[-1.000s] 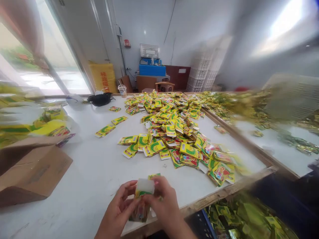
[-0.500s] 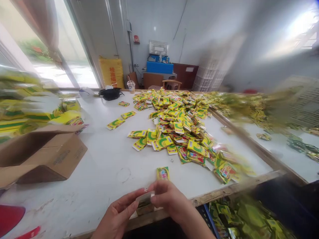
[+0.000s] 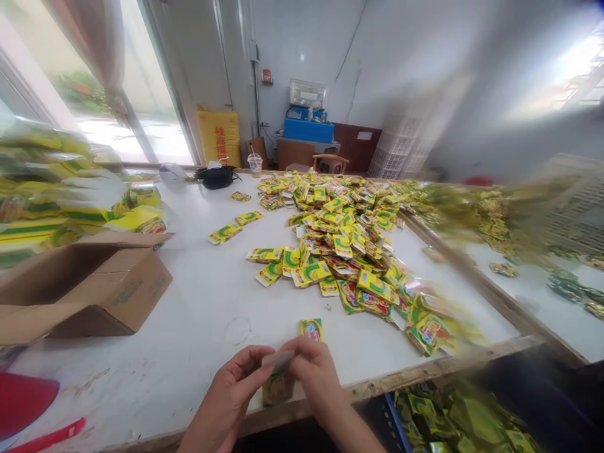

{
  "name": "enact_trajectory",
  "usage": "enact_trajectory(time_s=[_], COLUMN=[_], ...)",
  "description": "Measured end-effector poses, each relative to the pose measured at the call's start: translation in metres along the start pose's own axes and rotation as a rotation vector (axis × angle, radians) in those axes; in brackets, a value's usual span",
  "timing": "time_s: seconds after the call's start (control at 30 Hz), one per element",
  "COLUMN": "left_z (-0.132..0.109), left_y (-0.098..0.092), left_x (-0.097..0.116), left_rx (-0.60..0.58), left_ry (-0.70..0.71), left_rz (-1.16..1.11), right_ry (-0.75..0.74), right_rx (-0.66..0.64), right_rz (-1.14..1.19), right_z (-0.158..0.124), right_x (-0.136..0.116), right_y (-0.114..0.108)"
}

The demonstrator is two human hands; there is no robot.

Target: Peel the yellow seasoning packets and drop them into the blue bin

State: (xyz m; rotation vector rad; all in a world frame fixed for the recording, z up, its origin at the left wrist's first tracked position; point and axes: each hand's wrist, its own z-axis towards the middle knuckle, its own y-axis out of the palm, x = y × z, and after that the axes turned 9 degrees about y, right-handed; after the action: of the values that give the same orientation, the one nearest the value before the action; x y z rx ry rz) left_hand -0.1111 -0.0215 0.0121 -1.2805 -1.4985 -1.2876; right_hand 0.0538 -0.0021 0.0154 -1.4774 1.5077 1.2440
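Observation:
Between my two hands, over the table's near edge, is a small yellow-green box [image 3: 278, 389] with a pale end flap raised. My left hand [image 3: 243, 380] grips its left side, thumb at the flap. From the other side my right hand [image 3: 312, 372] pinches the box near the flap; its fingertips are partly hidden. Just beyond my fingers another small printed box [image 3: 311, 329] lies flat on the white table [image 3: 198, 302]. Farther out spreads a heap of similar yellow-green boxes [image 3: 330, 226].
At left stands an open cardboard carton [image 3: 136, 292], with yellow-green packs [image 3: 42, 220] behind it. A red object [image 3: 28, 402] lies near left. Below the table's right edge, a blue crate [image 3: 399, 418] holds green packets. A cup [image 3: 255, 165] and black bag [image 3: 217, 177] stand at the back.
My hands have drawn closer around the box, and its flap now sits more folded over between my fingers. The whole view has shifted slightly.

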Motion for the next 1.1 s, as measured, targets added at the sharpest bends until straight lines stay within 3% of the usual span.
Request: enact_trajectory(time_s=[0.13, 0.37, 0.5, 0.73, 0.87, 1.1], left_z=[0.005, 0.004, 0.005, 0.009, 0.005, -0.003], left_y=[-0.007, 0.0, 0.003, -0.014, -0.02, -0.019], left_x=[-0.013, -0.011, -0.004, -0.008, -0.011, -0.015], left_rx=[0.165, 0.204, 0.097, -0.08, -0.091, -0.148], left_ry=[0.162, 0.238, 0.304, 0.497, 0.568, 0.623], left_rz=[0.147, 0.28, 0.307, 0.398, 0.488, 0.577], right_ry=[-0.097, -0.041, -0.069, -0.269, -0.365, -0.575], right_rx=[-0.023, -0.093, -0.071, -0.074, -0.06, -0.068], right_rz=[-0.069, -0.073, -0.089, -0.318, -0.448, -0.48], right_z=[0.006, 0.009, 0.01, 0.004, 0.001, -0.008], right_x=[0.002, -0.004, -0.005, -0.009, -0.003, 0.014], right_y=[-0.004, -0.016, -0.021, -0.029, -0.028, -0.026])
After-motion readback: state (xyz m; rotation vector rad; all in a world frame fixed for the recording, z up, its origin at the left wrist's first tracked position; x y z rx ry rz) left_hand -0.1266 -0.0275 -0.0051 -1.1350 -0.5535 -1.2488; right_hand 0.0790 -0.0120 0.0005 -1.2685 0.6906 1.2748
